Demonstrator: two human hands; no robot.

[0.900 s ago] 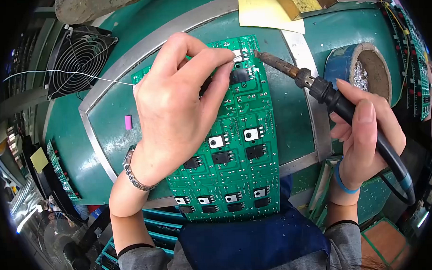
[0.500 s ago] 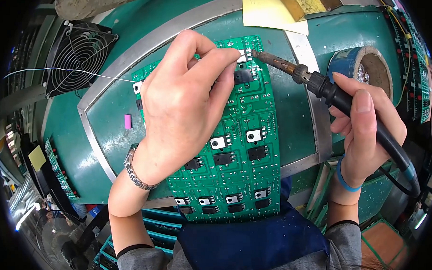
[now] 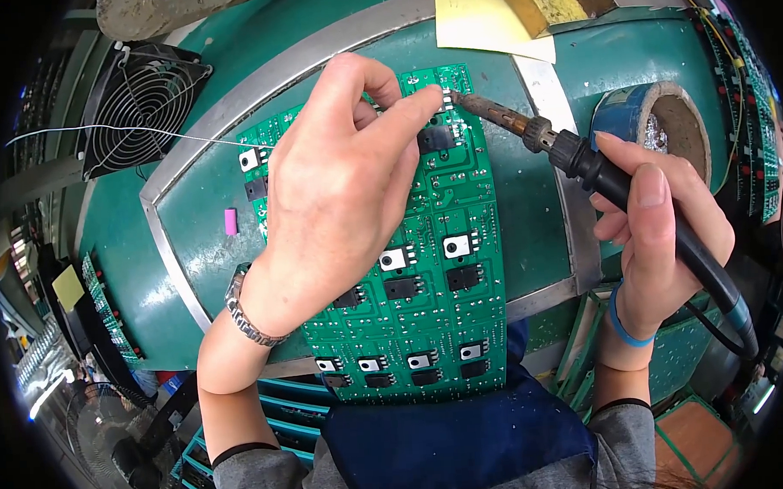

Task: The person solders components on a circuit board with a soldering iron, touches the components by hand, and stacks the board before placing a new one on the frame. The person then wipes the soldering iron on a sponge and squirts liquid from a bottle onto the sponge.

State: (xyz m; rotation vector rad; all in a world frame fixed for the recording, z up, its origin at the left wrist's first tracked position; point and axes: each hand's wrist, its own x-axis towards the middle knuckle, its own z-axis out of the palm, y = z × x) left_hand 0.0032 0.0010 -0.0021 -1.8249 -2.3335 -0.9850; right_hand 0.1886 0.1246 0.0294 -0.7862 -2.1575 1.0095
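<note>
A large green circuit board [image 3: 463, 315] lies on the green bench, carrying rows of black and white-topped three-legged components. My left hand [image 3: 333, 169] is over its upper part, closed in a pinch on a thin silvery solder wire [image 3: 168, 134] that runs in from the left; the wire's end is hidden by the fingers. These fingertips are at a white-topped component [image 3: 446, 99] near the board's far edge. My right hand [image 3: 671, 217] grips the black handle of a soldering iron [image 3: 609, 172], whose dark tip meets the legs of that same component.
A blue-sided roll [image 3: 616, 120] stands to the right of the board. Yellow paper [image 3: 487, 21] lies at the far side, a small pink piece [image 3: 230, 222] at the left. A black fan with a wire guard [image 3: 145, 106] stands at the far left. Metal strips [image 3: 172, 261] frame the worktop.
My left fingertips have moved slightly right, closer to the iron's tip. The iron stays at the same component, and the whole view has shifted a little.
</note>
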